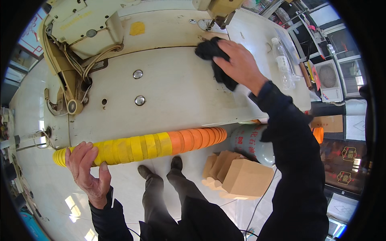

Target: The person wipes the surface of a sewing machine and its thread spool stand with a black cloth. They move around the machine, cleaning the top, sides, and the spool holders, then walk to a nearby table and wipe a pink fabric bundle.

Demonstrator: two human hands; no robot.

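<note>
My right hand (241, 64) presses a bunched black cloth (221, 54) onto the white top of a sewing machine table (169, 90), just in front of the needle area. The cloth's lower end looks blurred. Along the table's front edge stretches a long row of ribbed rolls, yellow (129, 149) on the left and orange (196, 139) on the right. My left hand (87, 174) lies over the yellow end, fingers across it and thumb at its near side. Whether it grips the rolls is hidden.
The sewing machine body (84, 27) and its cables (101, 54) occupy the table's far left. A clear plastic bottle (282, 63) lies at the right. Below the table are a grey gas cylinder (250, 141) bearing writing and cardboard boxes (245, 177), with a cord (259, 198) on the floor.
</note>
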